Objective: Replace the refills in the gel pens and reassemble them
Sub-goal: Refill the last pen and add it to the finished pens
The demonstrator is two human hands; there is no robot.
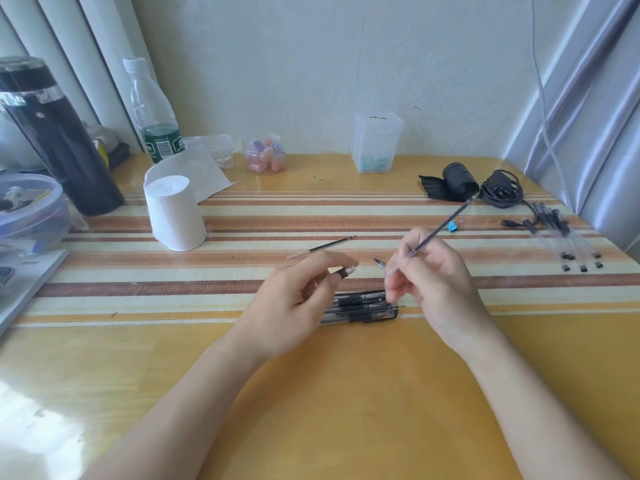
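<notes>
Pale textured wall (311, 64) behind. Glossy yellow tabletop (346, 410), orange-and-cream striped band (277, 216) across it. Pale curtain (69, 46) far left, greyish curtain (588, 98) right. Daylight glare lower left.

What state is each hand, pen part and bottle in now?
left hand: grips a pen barrel
right hand: pinches a refill, tilted, off the table
loose refill: lies flat on the table
black pens: lie together on the table
water bottle: upright, cap on

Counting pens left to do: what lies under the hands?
Black gel pens lie bunched on the table; the left hand covers their left ends, so no count.
</notes>
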